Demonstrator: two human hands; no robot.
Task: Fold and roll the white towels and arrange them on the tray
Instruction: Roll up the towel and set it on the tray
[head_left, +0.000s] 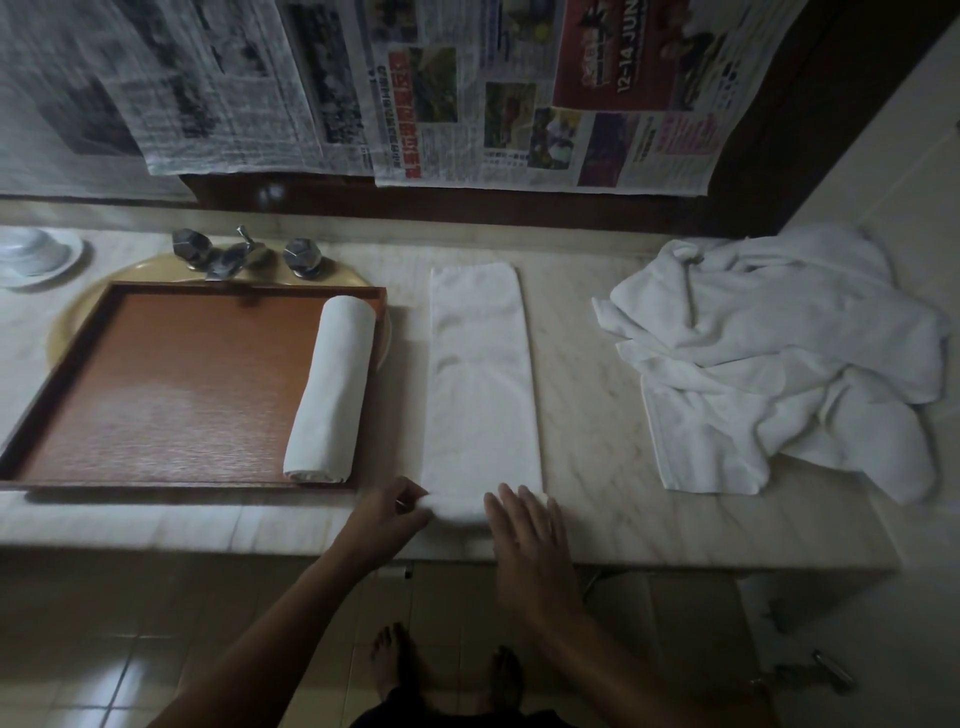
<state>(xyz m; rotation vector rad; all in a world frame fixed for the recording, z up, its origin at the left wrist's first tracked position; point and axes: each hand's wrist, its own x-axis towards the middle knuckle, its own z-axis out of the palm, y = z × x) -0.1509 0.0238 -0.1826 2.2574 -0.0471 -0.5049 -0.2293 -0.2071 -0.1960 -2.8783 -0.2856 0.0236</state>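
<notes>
- Left hand (387, 512) pinches the near edge of the folded towel (480, 374)
- Right hand (524, 525) rests on it, fingers straight
- Its long axis points away from the person

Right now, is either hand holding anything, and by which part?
The left hand pinches the folded towel at its near left corner. The right hand rests flat on that near end, without a grip.

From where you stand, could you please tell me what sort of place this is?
Probably a bathroom, perhaps a hotel's: a marble counter with a basin and metal taps, a tiled floor, and a pile of white towels.
</notes>
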